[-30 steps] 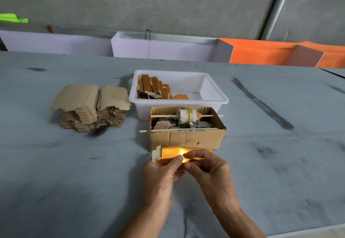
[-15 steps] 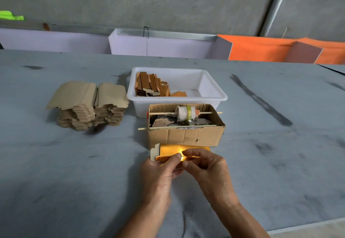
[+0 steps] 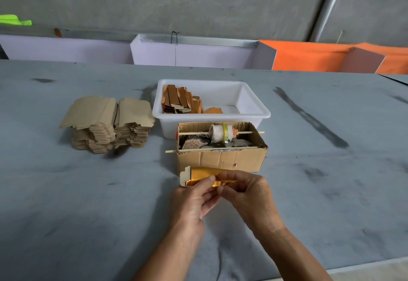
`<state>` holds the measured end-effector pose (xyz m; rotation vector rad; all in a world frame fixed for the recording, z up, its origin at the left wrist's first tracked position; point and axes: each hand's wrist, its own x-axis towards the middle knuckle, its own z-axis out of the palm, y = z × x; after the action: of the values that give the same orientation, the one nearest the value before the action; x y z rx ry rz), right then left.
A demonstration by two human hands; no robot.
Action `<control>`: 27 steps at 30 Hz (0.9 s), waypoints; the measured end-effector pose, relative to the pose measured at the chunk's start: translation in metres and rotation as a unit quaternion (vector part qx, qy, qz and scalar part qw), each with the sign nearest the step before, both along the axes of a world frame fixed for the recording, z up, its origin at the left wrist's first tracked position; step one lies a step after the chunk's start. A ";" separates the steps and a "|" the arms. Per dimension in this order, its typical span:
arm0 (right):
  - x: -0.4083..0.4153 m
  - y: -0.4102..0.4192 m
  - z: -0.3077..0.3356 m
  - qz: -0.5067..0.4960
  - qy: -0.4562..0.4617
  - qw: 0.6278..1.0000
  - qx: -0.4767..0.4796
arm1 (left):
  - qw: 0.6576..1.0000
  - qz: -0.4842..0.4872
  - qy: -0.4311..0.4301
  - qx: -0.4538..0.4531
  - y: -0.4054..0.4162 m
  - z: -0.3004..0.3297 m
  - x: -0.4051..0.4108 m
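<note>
Lying crosswise in front of the cardboard box (image 3: 220, 160), the gold carton (image 3: 203, 174) runs left to right over the desk (image 3: 88, 192), its tabbed end pointing left beyond the left hand (image 3: 192, 201). Both hands pinch its near edge, meeting at its middle; the right hand (image 3: 249, 192) hides the other end.

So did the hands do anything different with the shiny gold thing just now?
Nothing really changed. The left hand and the right hand still pinch the gold card piece in front of the cardboard box. Nothing was picked up or let go. The white tub and the brown card stack stayed put.
</note>
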<state>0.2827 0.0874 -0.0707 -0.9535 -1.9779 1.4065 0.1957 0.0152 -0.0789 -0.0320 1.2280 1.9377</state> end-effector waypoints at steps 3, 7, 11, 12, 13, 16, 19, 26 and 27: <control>-0.004 0.002 0.004 0.007 -0.016 1.000 0.007 | 0.999 0.007 -0.034 -0.001 0.002 0.001 -0.003; -0.006 0.005 0.008 0.023 -0.033 0.999 0.023 | 0.998 0.030 -0.055 -0.003 0.005 0.003 -0.005; -0.007 0.005 0.014 0.047 -0.035 0.997 0.051 | 0.998 0.031 -0.061 -0.005 0.007 0.004 -0.004; -0.007 0.004 0.016 0.055 -0.035 0.996 0.061 | 0.998 0.031 -0.062 -0.006 0.007 0.003 -0.004; -0.007 0.003 0.017 0.061 -0.034 0.995 0.071 | 0.997 0.036 -0.062 -0.009 0.007 0.002 -0.004; -0.006 0.002 0.019 0.069 -0.038 0.992 0.100 | 0.997 0.044 -0.057 -0.009 0.006 0.002 -0.003; -0.005 0.002 0.020 0.069 -0.047 0.989 0.120 | 0.998 0.043 -0.051 -0.007 0.006 0.001 -0.004; -0.003 0.000 0.019 0.058 -0.073 0.981 0.170 | 0.997 0.033 -0.071 -0.009 0.006 0.004 -0.005; -0.003 0.000 0.018 0.052 -0.077 0.981 0.173 | 0.997 0.040 -0.072 -0.012 0.007 0.004 -0.005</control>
<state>0.2794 0.0873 -0.0523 -0.8284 -2.3203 1.0160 0.1908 0.0220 -0.0753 -0.2320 1.1700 1.9536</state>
